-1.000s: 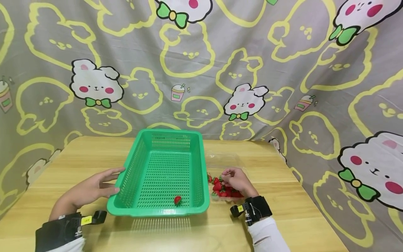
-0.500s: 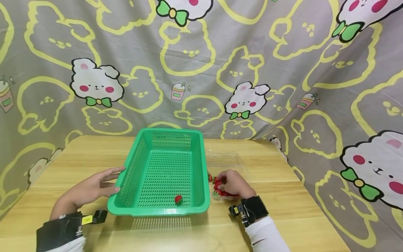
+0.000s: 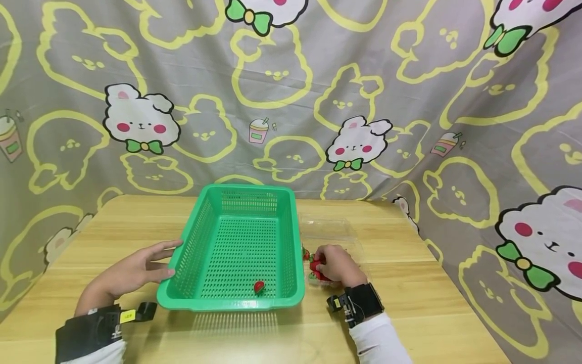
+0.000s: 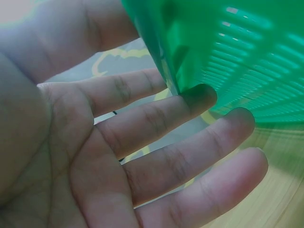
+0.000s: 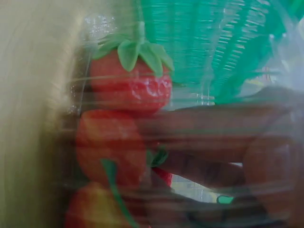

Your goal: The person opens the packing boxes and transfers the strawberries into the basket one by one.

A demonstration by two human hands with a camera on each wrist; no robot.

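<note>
A green slotted plastic basket (image 3: 227, 304) stands on the table, with one red strawberry (image 3: 259, 287) on its floor near the front right. My left hand (image 3: 129, 273) touches its left side with fingers extended; in the left wrist view the fingertips (image 4: 240, 121) lie by the basket wall. My right hand (image 3: 338, 264) is down in a clear plastic box right of the basket. Thumb and fingers curl about a strawberry (image 3: 314, 265), partly covered by the hand. In the right wrist view, other strawberries (image 5: 130, 85) with green leaves show through the blurry clear plastic.
The box's clear lid (image 3: 325, 226) lies opened toward the back. Wooden tabletop (image 3: 423, 293) extends to both sides and in front. A grey patterned cloth (image 3: 291, 116) hangs behind the table and along its sides.
My right hand has come down slightly left and forward into the strawberries, its fingers closing about one. The left hand and the basket stay put; the head view has shifted slightly.
</note>
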